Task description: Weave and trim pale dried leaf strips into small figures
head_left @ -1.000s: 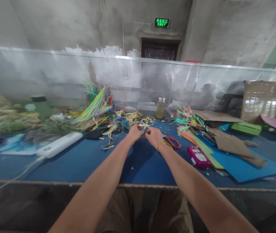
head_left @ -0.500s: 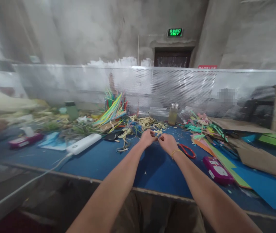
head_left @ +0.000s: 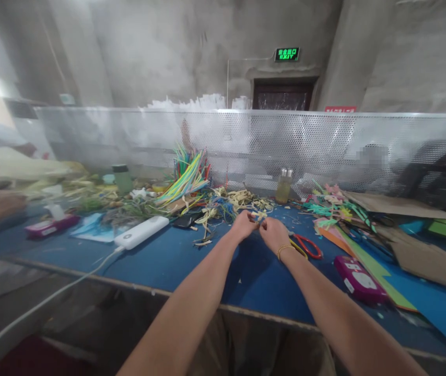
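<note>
Handwork, apparently midway: left hand (head_left: 245, 224) and right hand (head_left: 273, 235) pinch a small pale piece (head_left: 261, 214) between them — over the blue table (head_left: 176, 261), not yet set down. What remains is too small to judge.

2 arms (head_left: 191, 297) extend forward, left hand (head_left: 245, 224) and right hand (head_left: 273, 233) curled close together.

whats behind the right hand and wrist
Beyond the right hand and wrist, red-and-yellow handles, apparently of scissors, show on the blue tabletop. The hand and wrist cover the rest, so how far it extends can't be seen.
</note>
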Available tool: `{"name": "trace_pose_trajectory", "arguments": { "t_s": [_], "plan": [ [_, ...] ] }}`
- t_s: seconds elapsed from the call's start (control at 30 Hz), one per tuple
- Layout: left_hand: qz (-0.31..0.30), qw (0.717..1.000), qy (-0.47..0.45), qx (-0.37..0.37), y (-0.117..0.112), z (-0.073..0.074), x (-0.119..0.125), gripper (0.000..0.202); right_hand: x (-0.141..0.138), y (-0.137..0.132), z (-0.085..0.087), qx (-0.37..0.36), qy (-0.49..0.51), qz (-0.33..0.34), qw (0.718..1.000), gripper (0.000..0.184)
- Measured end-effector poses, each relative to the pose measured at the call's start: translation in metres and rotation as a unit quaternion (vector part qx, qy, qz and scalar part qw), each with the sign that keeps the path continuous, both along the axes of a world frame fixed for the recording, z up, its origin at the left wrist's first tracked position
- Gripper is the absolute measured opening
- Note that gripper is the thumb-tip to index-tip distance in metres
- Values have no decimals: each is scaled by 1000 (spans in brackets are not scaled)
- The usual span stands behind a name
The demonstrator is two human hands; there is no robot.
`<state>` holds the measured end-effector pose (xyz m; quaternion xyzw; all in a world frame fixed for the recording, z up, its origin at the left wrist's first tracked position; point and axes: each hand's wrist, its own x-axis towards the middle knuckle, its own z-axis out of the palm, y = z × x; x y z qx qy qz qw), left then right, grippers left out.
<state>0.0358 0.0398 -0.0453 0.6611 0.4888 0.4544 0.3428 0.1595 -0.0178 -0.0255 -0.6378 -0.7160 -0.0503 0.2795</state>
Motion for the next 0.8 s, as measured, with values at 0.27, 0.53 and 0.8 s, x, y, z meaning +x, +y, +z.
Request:
{"name": "trace_pose_trajectory", "arguments": {
  "t_s": [0.27,0.53,0.8],
  "plan": [
    [66,989,131,7,-1,7,-5,34,-7,-3,5,-11,-86,2,996,23],
    [-3,999,33,-20,-6,8,2,7,0,-4,6,-6,2,-26,1000,18],
    [-55,997,-9,-58,-13,11,3,17,1,-5,7,-17,40,-32,999,12]
  ]
}}
